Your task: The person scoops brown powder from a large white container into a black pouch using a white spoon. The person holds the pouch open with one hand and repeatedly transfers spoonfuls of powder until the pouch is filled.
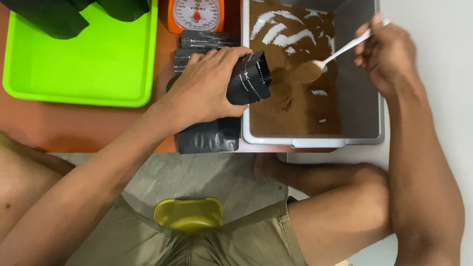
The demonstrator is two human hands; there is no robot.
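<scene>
My left hand (206,87) grips a black pouch (249,78), tilted with its open mouth over the edge of a grey bin (367,102). Inside the bin lies brown powder (293,106) streaked with white. A white plastic spoon (337,52) is pinched in my right hand (386,52); its bowl, heaped with brown powder, hovers over the bin just right of the pouch's mouth.
A stack of flat black pouches (209,135) lies under my left hand. An orange dial scale (196,7) stands behind them. A lime green tray (82,63) holding dark bags sits at the left. A yellow-green lid (189,213) rests between my legs.
</scene>
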